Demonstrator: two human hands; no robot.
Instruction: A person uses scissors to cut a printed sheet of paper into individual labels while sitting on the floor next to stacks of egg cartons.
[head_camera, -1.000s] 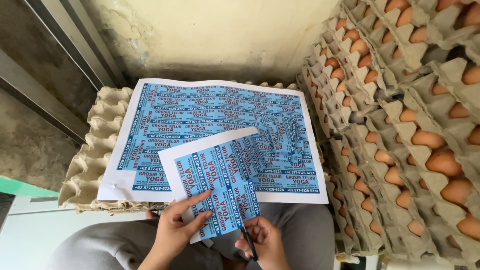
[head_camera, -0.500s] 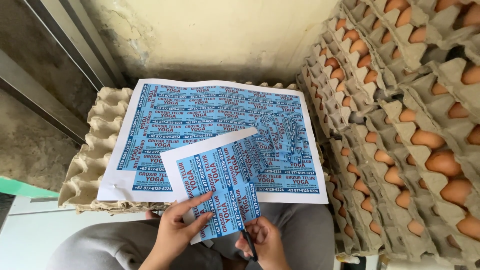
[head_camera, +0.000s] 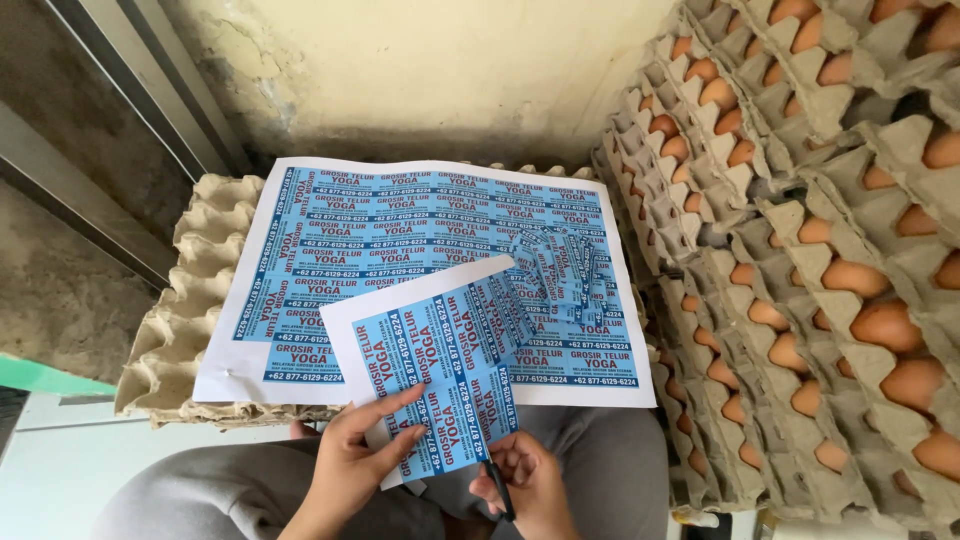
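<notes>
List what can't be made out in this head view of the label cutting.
- Scissors: blades hidden behind the partly cut label sheet; only dark handles show in the right hand.
- Left hand: wrist cut off by the bottom edge.
- Egg tray stack: top hidden under the full label sheet.
- Loose cut labels: too jumbled to count.

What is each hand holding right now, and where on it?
The left hand pinches the small blue printed label sheet at its lower left edge. The right hand grips black-handled scissors by the handles, at that sheet's bottom edge.
</notes>
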